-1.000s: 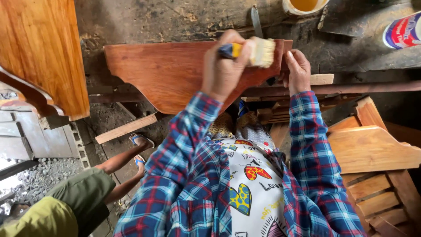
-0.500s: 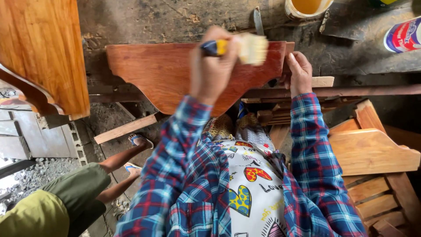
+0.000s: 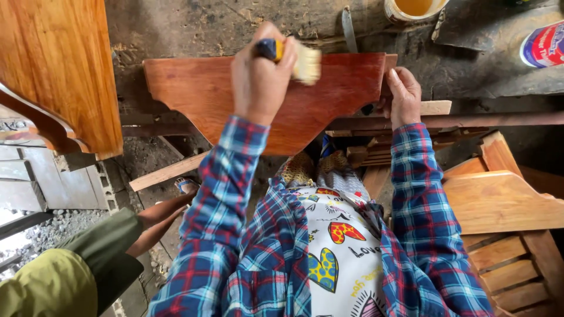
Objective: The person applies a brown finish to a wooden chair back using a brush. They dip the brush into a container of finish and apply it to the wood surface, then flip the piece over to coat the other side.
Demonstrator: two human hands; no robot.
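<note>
My left hand (image 3: 258, 79) is shut on a paintbrush (image 3: 296, 58) with a blue and yellow handle. Its pale bristles rest on a reddish, glossy shaped wooden panel (image 3: 205, 94) lying in front of me. My right hand (image 3: 402, 97) grips the right end of that panel, fingers over its edge. Both arms are in blue and red plaid sleeves.
A lighter varnished wood piece (image 3: 53, 70) stands at the left. A cup of yellow liquid (image 3: 414, 9) and a printed can (image 3: 543, 44) sit at the top right. Unfinished wooden parts (image 3: 505, 205) are stacked at the right. Another person's leg in green trousers (image 3: 70, 264) is at lower left.
My left hand has carried the brush leftward along the panel's top edge. My right hand has stayed on the right end.
</note>
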